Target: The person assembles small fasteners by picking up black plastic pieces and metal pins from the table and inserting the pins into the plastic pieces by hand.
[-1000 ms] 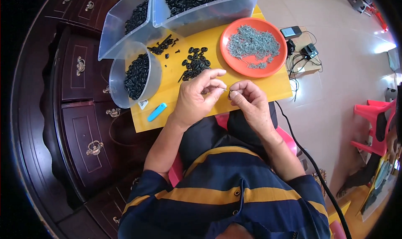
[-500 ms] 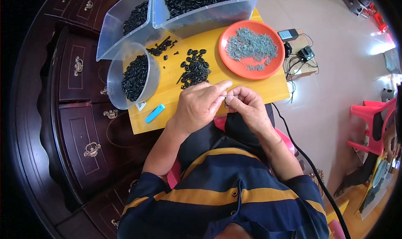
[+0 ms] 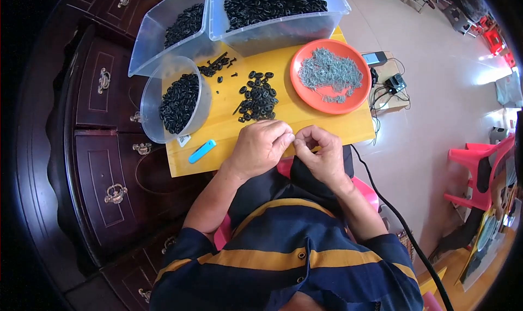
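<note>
My left hand (image 3: 261, 146) and my right hand (image 3: 321, 152) meet at the fingertips over the near edge of the yellow table (image 3: 229, 142). Both are closed in a pinch, thumb against fingers. Whatever lies between the fingertips is too small and too covered to make out. Just beyond my left hand is a loose pile of small black oval pieces (image 3: 258, 97). Past my right hand sits an orange-red plate (image 3: 327, 107) heaped with small silvery metal pieces (image 3: 332, 71).
A round clear tub (image 3: 204, 101) of black pieces stands at the left, near a blue-handled tool (image 3: 202, 151). Two clear bins (image 3: 283, 33) (image 3: 144, 47) of black parts are behind. Black screw-like pieces (image 3: 218, 63) lie between them. A black cable (image 3: 392, 205) runs at my right.
The fingers of my left hand, stretched out before, have curled in. My right hand's fingers have bent into a rounder pinch. The whole view has shifted slightly.
</note>
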`<action>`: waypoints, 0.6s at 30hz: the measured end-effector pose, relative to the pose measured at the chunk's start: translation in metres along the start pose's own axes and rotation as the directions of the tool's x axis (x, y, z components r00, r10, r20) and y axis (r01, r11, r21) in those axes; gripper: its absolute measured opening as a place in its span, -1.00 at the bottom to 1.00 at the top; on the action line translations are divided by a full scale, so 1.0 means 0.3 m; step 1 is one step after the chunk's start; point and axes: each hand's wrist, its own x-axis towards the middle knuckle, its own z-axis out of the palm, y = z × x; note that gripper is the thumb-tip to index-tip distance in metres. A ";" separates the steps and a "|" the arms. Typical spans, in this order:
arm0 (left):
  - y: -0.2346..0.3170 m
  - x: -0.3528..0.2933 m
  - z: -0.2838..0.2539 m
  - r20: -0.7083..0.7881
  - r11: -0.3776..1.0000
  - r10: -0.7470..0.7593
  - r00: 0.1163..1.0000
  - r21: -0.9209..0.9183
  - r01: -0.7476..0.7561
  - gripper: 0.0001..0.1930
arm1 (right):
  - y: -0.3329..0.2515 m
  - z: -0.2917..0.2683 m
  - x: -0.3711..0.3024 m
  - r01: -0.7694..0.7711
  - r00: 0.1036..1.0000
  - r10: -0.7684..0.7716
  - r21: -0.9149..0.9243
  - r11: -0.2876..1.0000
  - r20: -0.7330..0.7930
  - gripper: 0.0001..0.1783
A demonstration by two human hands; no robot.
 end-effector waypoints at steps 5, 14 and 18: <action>-0.029 0.037 0.025 -0.076 0.982 -0.130 0.989 -0.148 0.117 -0.88 | 0.000 -0.006 -0.001 -0.012 1.000 0.012 0.029 1.000 -0.001 -0.96; -0.064 0.264 0.100 -0.193 1.000 0.005 0.981 0.007 -0.004 -0.85 | 0.015 -0.009 0.002 -0.165 0.986 0.153 0.266 0.950 0.066 -0.97; -0.049 0.218 0.064 -0.153 0.996 -0.053 0.987 -0.082 0.040 -0.87 | 0.019 -0.029 0.009 -0.202 0.979 0.182 0.436 0.877 0.088 -0.94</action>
